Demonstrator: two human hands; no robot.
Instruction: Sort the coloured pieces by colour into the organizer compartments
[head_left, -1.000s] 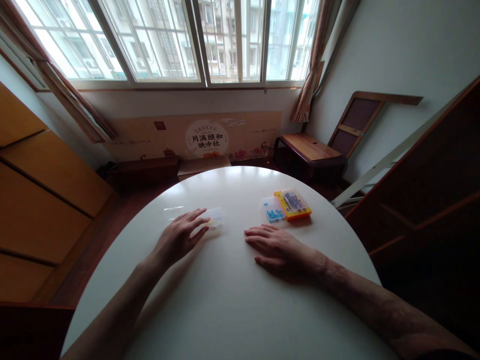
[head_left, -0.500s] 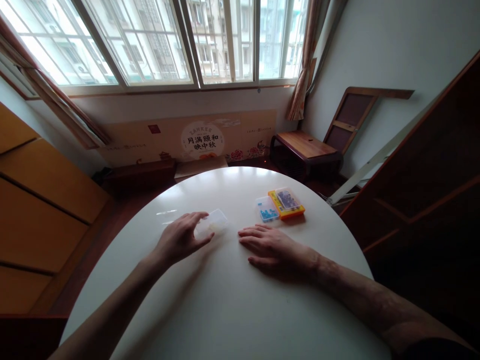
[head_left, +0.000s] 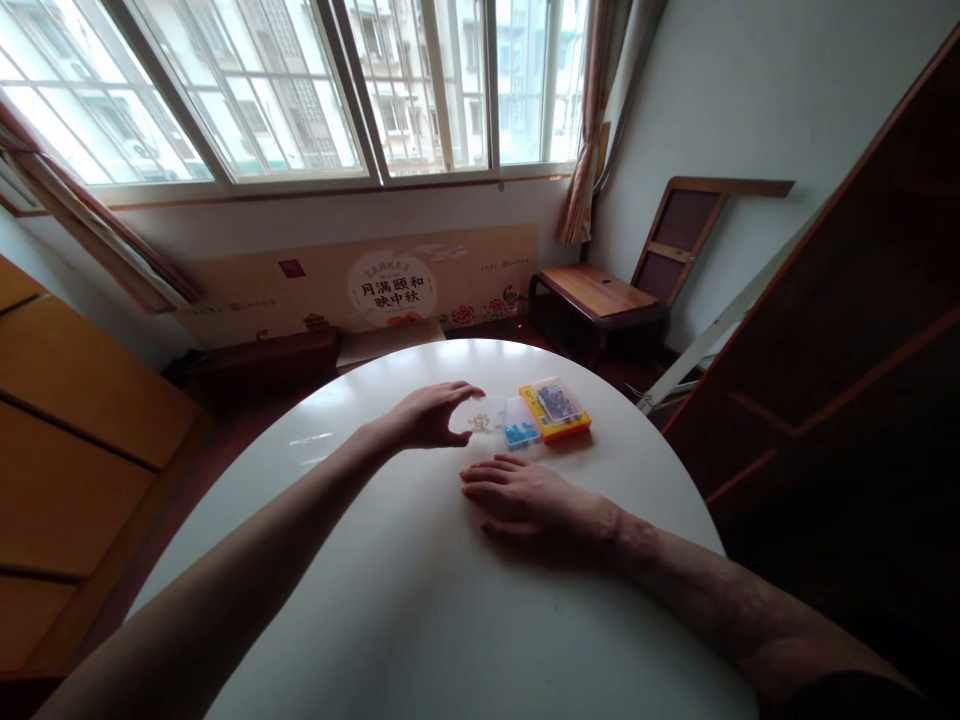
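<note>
The left hand (head_left: pixel 433 415) reaches across the desk (head_left: pixel 375 600) with thumb and fingers curved in a C around the clear box (head_left: pixel 495 410), the thumb at its near edge and the fingertips at its far edge, pinching it crosswise. Small pale yellow pieces (head_left: pixel 480 423) lie inside. The right hand (head_left: pixel 529 500) rests palm down, fingers loosely extended and holding nothing, just nearer the person than the boxes; a strip of white surface separates it from them.

Right of the clear box comes the blue-piece box (head_left: pixel 521 412), so close that it is hard to tell whether their edges touch. The yellow case (head_left: pixel 574 431) sits beside that at a slant, with a lidded box of dark pieces (head_left: pixel 559 400) on top.

All of this is well inside the rounded rim. Beyond the boxes, a band of desk remains before the far edge; wide white stretches open to the left of the left hand and between the forearms. The right forearm crosses the right-hand edge. Past the rim stand a wooden bench (head_left: pixel 600 290) and a printed panel (head_left: pixel 300 280) beneath the window (head_left: pixel 292 90).
</note>
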